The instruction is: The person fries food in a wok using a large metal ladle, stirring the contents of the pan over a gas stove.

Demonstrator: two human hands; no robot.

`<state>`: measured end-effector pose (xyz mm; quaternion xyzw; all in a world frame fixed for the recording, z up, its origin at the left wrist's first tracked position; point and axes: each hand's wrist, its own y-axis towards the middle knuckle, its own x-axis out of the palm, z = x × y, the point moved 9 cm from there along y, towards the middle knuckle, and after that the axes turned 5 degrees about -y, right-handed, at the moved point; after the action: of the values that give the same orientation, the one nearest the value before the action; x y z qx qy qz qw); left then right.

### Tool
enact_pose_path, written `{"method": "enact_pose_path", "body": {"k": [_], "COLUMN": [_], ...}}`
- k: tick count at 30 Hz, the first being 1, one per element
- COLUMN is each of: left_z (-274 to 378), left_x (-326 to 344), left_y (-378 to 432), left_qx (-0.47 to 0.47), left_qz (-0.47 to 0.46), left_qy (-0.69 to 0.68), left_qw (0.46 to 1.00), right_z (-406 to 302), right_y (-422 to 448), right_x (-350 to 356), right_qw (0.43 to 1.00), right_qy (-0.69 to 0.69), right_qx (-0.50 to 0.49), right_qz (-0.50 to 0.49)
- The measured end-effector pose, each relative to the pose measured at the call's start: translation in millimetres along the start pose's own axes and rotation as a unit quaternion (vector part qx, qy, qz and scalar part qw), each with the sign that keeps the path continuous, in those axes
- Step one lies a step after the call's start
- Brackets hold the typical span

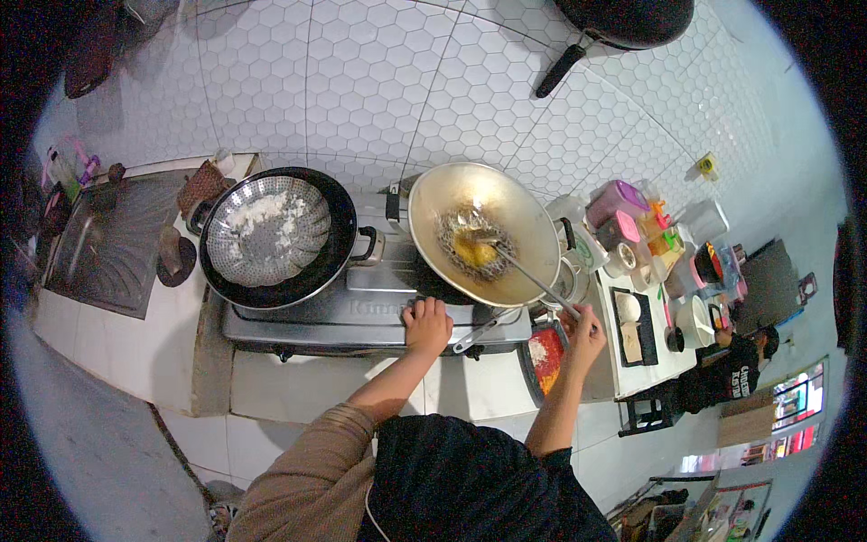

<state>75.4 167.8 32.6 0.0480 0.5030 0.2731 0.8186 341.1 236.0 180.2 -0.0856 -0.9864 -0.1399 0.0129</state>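
Note:
A wok (433, 210) with bubbling oil stands on the right burner of a metal gas stove (379, 318). Yellow food (476, 253) lies in the oil beneath the head of a long-handled metal utensil (535, 278). My right hand (584, 333) grips the upper end of that handle, outside the wok's rim. My left hand (428, 324) rests on the stove's front edge, with nothing visible in it; whether its fingers grip the edge is unclear. To the left, a perforated metal steamer insert (271, 234) with white residue sits in a black pan (339, 264).
A tray of red and orange food (547, 359) sits right of the stove. Lidded containers (616, 196) crowd the right counter, beside a black tray (647, 339). A metal sink drainer (122, 237) lies left. Another person (731, 372) is at the far right.

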Motion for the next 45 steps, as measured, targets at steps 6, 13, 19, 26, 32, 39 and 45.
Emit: {"method": "enact_pose_path", "body": {"k": [6,13,19,26,32,39,45], "left_z": [1.7,0.9,4.4,1.8,6.9,4.0,5.2], "left_x": [-5.1,-2.1,-4.3,-3.1,-3.9,-4.3,-8.6], "left_y": [1.1,-0.4,-1.3,-0.7,2.4,1.8,1.1], "left_qx": [0.008,0.015,0.023,0.012,0.016,0.008,0.018], "left_qz": [0.02,0.028,0.048,0.048,0.021,0.028,0.049], "left_qy": [0.007,0.022,0.024,0.016,0.028,0.031,0.039], "left_qw": [1.0,0.999,0.998,0.999,0.999,0.999,0.998], "right_z": [27.5,17.2,-20.3,-88.2,-34.2,6.5,13.6], "right_y": [-2.2,-4.8,-6.7,-26.8,-16.0,-20.5,-13.9], "right_x": [7.9,-41.6,-61.0,-56.5,-69.8,-2.4,10.4], "right_qw": [0.998,0.993,0.993,0.989,0.978,0.997,0.999], "right_qy": [-0.063,-0.108,-0.103,-0.142,-0.187,-0.075,0.022], "right_qx": [-0.004,-0.019,-0.021,-0.033,-0.068,-0.011,-0.018], "right_qz": [0.009,0.037,0.051,0.033,0.059,0.026,0.035]}}
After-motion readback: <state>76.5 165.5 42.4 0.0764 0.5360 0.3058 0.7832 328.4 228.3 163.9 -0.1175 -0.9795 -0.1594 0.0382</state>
